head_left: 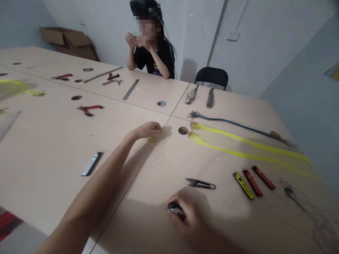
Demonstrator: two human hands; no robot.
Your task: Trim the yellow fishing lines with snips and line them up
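My left hand (pixel 150 130) is over the seam of the table (pixel 148 201), its fingers bent down at a small tangle of thin yellow thread (pixel 153 141). Whether the fingers grip any of it is hidden. My right hand (pixel 185 215) is closed around a black lighter-like object (pixel 176 209) near the front edge. Just beyond that hand lie grey thread snips (pixel 200 183). Two long bundles of yellow cord (pixel 227 152) and a dark green cord bundle (pixel 233 123) stretch away to the right.
Flat labelled cases (pixel 243 186) lie at right, another (pixel 91 164) at left. Red-handled pliers (pixel 89 109), a steel ruler (pixel 131 89) and a round hole (pixel 183 131) are farther back. A person (pixel 153 46) sits opposite, beside a black chair (pixel 212 76).
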